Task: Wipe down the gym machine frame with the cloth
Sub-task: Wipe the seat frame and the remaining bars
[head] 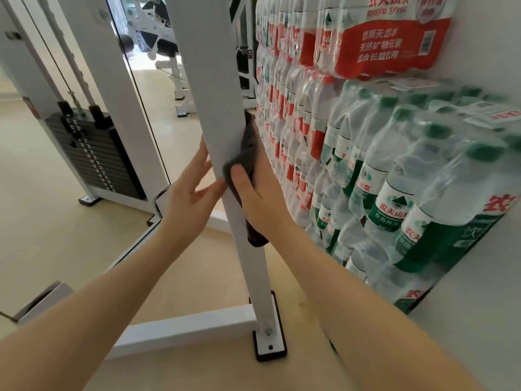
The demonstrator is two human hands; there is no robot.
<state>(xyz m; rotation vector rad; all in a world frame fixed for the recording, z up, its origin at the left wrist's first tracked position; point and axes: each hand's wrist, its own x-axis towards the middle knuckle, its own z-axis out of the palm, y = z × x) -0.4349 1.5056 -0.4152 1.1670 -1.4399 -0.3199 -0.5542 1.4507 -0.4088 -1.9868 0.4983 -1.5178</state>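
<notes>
From the head view, the white post (225, 142) of the gym frame runs steeply up and down, its foot bolted to the floor (56, 221), and the right hand (253, 190) has the dark cloth (245, 153) wrapped round the post's right edge about midway up, thumb over the front, a narrow grip holding cloth against metal. The left hand (191, 187) lies on the post's left side, fingers straight and flat, apparently steadying it. Since the post's long axis runs vertically, the wipe likely slides along it, the right hand leading; water packs (394, 165) stand just right of the post.
</notes>
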